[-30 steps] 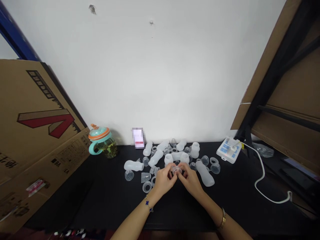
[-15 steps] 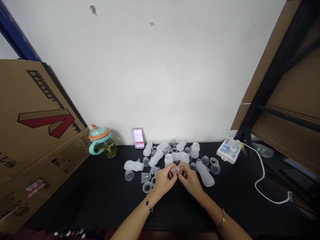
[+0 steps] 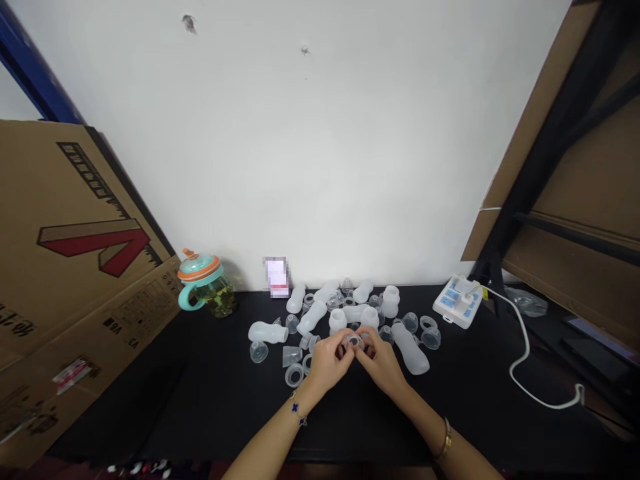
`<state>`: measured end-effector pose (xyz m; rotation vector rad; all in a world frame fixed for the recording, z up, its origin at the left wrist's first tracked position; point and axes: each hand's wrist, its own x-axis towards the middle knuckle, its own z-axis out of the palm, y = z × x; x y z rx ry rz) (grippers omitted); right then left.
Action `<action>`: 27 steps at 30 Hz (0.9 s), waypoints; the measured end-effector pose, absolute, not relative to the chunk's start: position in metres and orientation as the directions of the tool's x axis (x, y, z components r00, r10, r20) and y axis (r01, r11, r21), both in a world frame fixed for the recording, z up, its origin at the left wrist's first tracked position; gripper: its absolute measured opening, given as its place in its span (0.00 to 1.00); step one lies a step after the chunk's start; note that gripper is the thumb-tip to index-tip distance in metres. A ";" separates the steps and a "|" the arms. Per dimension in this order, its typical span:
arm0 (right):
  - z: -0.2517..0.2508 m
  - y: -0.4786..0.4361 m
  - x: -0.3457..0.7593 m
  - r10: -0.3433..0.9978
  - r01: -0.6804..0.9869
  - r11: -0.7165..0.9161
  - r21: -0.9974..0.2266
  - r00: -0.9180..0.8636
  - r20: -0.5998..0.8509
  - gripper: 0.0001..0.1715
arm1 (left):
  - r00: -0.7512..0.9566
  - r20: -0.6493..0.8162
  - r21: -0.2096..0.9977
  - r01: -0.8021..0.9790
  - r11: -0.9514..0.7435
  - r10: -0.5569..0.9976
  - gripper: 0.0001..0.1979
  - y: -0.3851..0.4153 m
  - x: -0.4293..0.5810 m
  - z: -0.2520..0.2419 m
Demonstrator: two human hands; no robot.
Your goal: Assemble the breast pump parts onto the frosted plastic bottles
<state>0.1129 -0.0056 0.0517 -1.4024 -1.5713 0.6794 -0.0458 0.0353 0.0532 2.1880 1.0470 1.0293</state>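
Observation:
My left hand and my right hand meet at the middle of the table's near side. Between their fingertips they pinch a small clear bottle collar ring, its opening facing up toward me. Whether a nipple sits in it, I cannot make out. Just behind the fingers stand frosted white baby bottles. Another bottle lies right of my right hand. Left of my left hand are a loose collar ring and a clear cap.
More bottles, clear domed caps and rings spread over the black table. A teal-lidded glass teapot and a phone stand at the back left. To the right lie a white power strip and its cable. A cardboard box borders the left.
The collar ring has tilted between my fingers, so that its round opening now shows more. My hands stay in nearly the same place.

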 end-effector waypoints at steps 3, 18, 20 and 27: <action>0.051 -0.005 0.113 0.965 0.476 0.213 -0.853 0.033 0.260 0.13 | 0.408 0.424 0.692 0.430 -0.580 0.808 0.12 0.036 -0.046 0.052; 0.046 -0.004 0.113 0.958 0.492 0.223 -0.841 0.048 0.283 0.11 | 0.442 0.445 0.647 0.443 -0.621 0.779 0.11 0.035 -0.047 0.053; 0.045 -0.003 0.113 0.957 0.498 0.226 -0.837 0.046 0.286 0.10 | 0.448 0.455 0.630 0.449 -0.634 0.769 0.12 0.035 -0.047 0.052; 0.047 -0.004 0.113 0.952 0.509 0.237 -0.828 0.048 0.302 0.09 | 0.452 0.461 0.623 0.449 -0.641 0.764 0.14 0.037 -0.047 0.050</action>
